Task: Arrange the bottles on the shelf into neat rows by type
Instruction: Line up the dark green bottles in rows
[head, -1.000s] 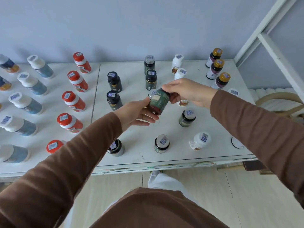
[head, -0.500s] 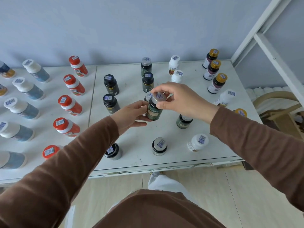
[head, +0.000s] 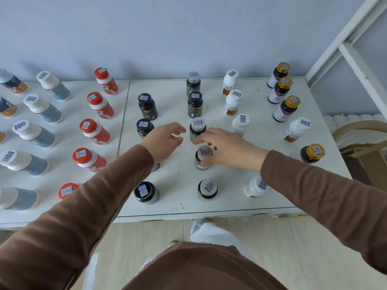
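Observation:
Bottles stand in columns by type on the white shelf (head: 261, 197). Down the middle runs a column of dark green bottles; one with a silver cap (head: 198, 128) stands free. Just in front of it, my right hand (head: 227, 150) holds another silver-capped green bottle (head: 203, 159) at its right side with thumb and fingers. My left hand (head: 165, 141) hovers with relaxed fingers and holds nothing. It is above the black-capped column, beside one black-capped bottle (head: 144, 127), and my wrist hides part of another.
Left of the black-capped column stand red bottles (head: 95, 131) and white-capped blue bottles (head: 34, 133). To the right are white bottles (head: 239, 124) and gold-capped bottles (head: 288, 108); one gold-capped bottle (head: 312, 153) stands near the right edge. A white frame (head: 360, 65) rises at the right.
My right hand set the carried green bottle upright in the middle column and let go. It then took the green bottle behind it and shifted it left. My left hand drew back.

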### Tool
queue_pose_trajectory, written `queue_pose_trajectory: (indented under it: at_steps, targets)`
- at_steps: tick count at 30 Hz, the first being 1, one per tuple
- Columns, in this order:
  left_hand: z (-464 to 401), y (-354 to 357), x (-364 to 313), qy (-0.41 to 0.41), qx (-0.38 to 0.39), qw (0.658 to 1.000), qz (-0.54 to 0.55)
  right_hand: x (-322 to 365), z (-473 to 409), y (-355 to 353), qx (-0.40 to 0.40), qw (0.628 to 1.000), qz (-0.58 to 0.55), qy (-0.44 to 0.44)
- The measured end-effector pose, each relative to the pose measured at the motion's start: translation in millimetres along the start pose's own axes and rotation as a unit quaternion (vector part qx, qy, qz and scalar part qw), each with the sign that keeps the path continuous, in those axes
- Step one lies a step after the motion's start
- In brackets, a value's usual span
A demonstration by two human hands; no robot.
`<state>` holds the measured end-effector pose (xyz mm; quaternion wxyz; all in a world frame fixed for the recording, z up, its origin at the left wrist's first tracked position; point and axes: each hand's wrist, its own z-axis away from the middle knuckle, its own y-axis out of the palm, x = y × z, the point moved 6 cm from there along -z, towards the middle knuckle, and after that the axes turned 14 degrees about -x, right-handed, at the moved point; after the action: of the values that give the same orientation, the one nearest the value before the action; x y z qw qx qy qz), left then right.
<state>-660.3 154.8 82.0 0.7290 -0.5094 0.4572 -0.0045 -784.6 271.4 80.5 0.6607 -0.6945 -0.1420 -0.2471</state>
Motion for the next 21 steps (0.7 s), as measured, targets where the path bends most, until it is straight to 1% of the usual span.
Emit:
queue_pose_trajectory:
  at_steps: [2, 3, 4, 5, 6, 9, 11, 13, 14, 16, 17, 18, 21]
  targets:
    - [-8, -6, 1, 0.015, -0.027, 0.999, -0.031, -3, -15, -26, -0.070, 0.997, -0.033, 0.020]
    - [-12, -9, 1, 0.023, -0.041, 0.998, -0.050, -4, -23, -38, -0.112, 0.993, -0.023, 0.014]
    - [-15, -10, 0, 0.032, -0.052, 0.996, -0.070, -5, -31, -46, -0.134, 0.991, 0.000, 0.000]
    - [-19, -11, -3, 0.042, -0.058, 0.993, -0.092, -7, -40, -48, -0.133, 0.991, 0.027, -0.015]
    - [-22, -10, -5, 0.053, -0.058, 0.990, -0.116, -8, -47, -44, -0.111, 0.992, 0.056, -0.027]
    - [-31, -2, -8, 0.073, -0.043, 0.983, -0.163, -14, -61, -13, -0.023, 0.989, 0.134, -0.052]
    - [-36, 2, -5, 0.066, -0.037, 0.986, -0.146, -17, -67, -10, -0.024, 0.990, 0.131, -0.047]
    - [-41, 4, -2, 0.036, -0.032, 0.995, -0.089, -23, -74, -20, -0.046, 0.997, 0.058, 0.007]
    - [-43, 4, -1, 0.008, -0.026, 0.998, -0.050, -27, -76, -28, -0.055, 0.998, 0.002, 0.043]
    - [-46, 6, 2, -0.064, -0.003, 0.997, 0.053, -34, -80, -42, -0.055, 0.983, -0.130, 0.118]
    - [-46, 8, 2, -0.102, 0.012, 0.987, 0.120, -36, -82, -48, -0.050, 0.970, -0.183, 0.154]
    - [-45, 11, 0, -0.142, 0.031, 0.971, 0.188, -38, -83, -52, -0.048, 0.957, -0.214, 0.188]
    - [-41, 17, -8, -0.235, 0.086, 0.905, 0.343, -39, -87, -63, -0.060, 0.930, -0.243, 0.268]
